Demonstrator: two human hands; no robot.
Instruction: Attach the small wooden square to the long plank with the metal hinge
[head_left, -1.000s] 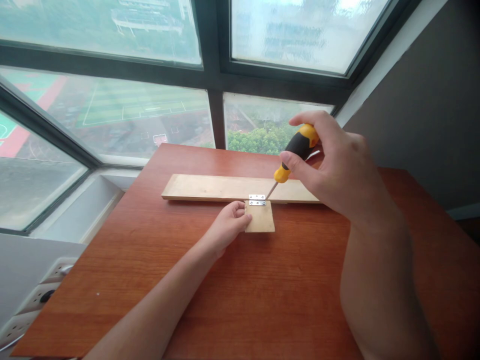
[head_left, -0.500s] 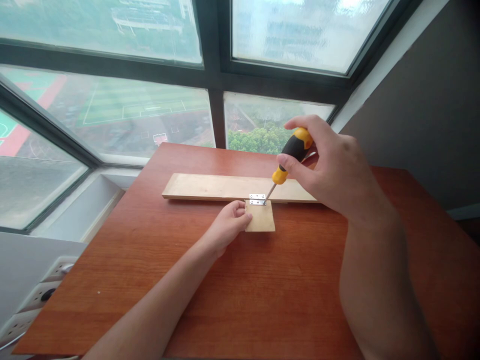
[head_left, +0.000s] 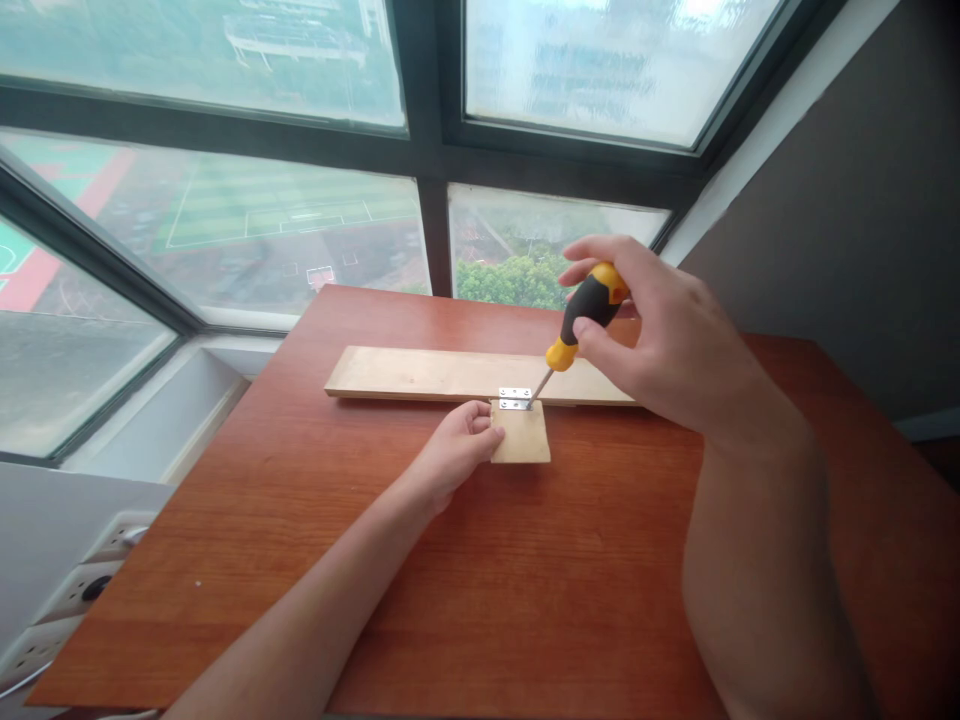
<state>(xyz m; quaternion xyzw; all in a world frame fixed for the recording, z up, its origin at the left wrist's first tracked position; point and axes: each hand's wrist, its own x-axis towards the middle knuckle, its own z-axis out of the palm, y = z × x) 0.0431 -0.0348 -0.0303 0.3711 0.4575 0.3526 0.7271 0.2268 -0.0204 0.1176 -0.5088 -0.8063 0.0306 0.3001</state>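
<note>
My left hand (head_left: 459, 452) grips the left edge of a small square wooden piece (head_left: 523, 440), thumb on top and fingers curled at its side. A silver hinge (head_left: 515, 399) joins that piece to a long pale wooden board (head_left: 420, 372) lying behind it. In my right hand (head_left: 656, 335) is a screwdriver (head_left: 589, 308) with a black and yellow handle, held between thumb and fingers. Its shaft slants down to the left, and the tip meets the hinge's right end. The screw head under the tip is too small to make out.
Everything lies on a reddish-brown wooden table (head_left: 480, 590). Beyond its far edge stand windows with dark frames (head_left: 431, 230). Power sockets (head_left: 79, 590) are low on the left, and a grey wall (head_left: 847, 200) rises on the right.
The fingers of my right hand have shifted round the screwdriver handle and spread more; the handle leans slightly further right. My left hand and the wood have stayed put.
</note>
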